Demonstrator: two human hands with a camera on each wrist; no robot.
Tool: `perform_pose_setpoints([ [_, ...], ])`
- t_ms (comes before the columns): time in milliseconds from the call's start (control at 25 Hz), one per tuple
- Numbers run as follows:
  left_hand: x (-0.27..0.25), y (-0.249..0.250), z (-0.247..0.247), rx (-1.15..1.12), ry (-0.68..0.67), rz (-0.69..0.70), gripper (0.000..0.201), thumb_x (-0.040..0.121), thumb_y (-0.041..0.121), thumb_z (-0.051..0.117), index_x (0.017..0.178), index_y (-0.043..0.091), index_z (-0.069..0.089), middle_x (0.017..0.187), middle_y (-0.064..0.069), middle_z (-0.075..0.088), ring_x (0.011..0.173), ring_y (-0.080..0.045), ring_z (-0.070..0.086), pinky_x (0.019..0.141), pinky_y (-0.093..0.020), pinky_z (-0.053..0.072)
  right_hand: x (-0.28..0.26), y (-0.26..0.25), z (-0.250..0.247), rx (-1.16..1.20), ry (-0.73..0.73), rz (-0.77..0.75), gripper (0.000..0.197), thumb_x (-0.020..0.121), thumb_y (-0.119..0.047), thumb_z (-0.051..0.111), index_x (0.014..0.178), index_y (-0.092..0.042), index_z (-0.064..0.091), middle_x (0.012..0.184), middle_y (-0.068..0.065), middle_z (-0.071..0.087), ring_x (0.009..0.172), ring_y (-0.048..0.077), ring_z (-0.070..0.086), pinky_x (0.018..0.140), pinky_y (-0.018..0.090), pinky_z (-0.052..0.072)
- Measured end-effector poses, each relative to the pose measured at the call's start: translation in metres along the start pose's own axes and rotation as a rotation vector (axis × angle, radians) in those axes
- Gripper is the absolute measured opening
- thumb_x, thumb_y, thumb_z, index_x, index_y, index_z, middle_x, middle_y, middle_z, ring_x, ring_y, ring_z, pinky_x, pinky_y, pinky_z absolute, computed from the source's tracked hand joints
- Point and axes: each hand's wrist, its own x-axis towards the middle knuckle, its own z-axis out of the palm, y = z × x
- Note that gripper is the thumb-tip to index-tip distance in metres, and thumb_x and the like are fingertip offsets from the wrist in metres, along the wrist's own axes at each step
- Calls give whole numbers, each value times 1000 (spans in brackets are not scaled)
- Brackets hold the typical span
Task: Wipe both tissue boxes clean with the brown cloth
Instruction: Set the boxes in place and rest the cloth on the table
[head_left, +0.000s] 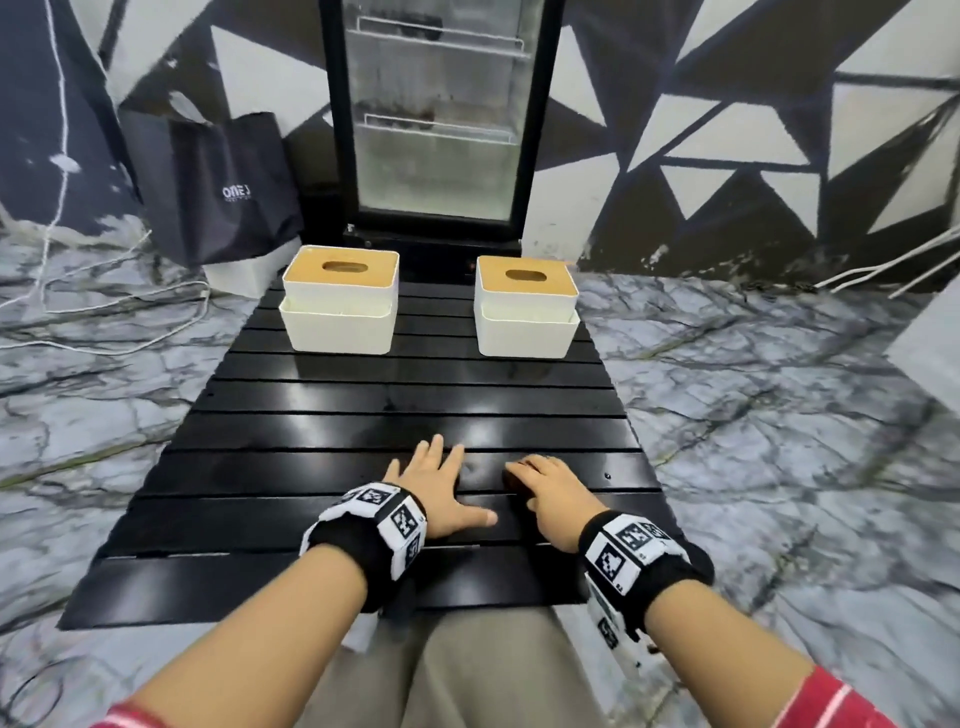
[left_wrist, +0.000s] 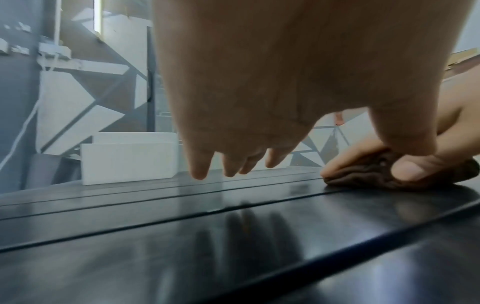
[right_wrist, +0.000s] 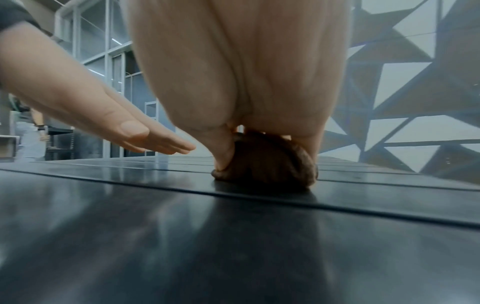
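Two white tissue boxes with tan slotted lids stand at the far end of the black slatted table (head_left: 311, 467): the left box (head_left: 340, 301) and the right box (head_left: 525, 306). Near the front edge my right hand (head_left: 545, 486) curls over a bunched brown cloth (right_wrist: 267, 162) that lies on the slats, thumb and fingers gripping it (left_wrist: 405, 170). My left hand (head_left: 436, 483) lies flat beside it with fingers straight, holding nothing. In the left wrist view the left box (left_wrist: 130, 158) shows far ahead of the fingertips (left_wrist: 200, 172).
A tall glass-door fridge (head_left: 439, 114) stands just behind the table. A black bag (head_left: 218, 192) leans on the wall at the left, with white cables (head_left: 104, 296) on the marble floor. My knees sit under the table's near edge.
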Motion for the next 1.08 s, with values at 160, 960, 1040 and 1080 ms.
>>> perform_pose_setpoints([
  [160,15,43,17,40,-48,54,105,77,71,51,151,21,-4,158,-5,-14,146,-20,-11,116,-48,1,-14,33,-8,40,20,78,56,88,-3,43,139,-22,31,147,5,27,133,28,22,109,44,28],
  [960,11,81,37,86,-41,-18,115,70,72,58,150,22,-8,156,-12,-22,144,-26,-18,117,-47,2,-60,63,-2,150,175,115,52,87,-10,43,136,-23,35,144,2,31,134,27,20,111,40,23],
  [1040,13,80,36,91,-47,-25,115,70,72,58,150,22,-8,156,-11,-22,144,-26,-18,117,-47,2,-59,64,-3,147,171,131,51,88,-10,42,136,-24,35,145,1,30,135,26,19,110,42,26],
  [1080,11,80,37,75,-37,-18,115,70,72,59,150,23,-7,156,-11,-21,144,-26,-18,117,-47,2,-61,62,-3,156,157,137,51,88,-10,42,136,-25,34,145,1,30,135,26,18,109,43,26],
])
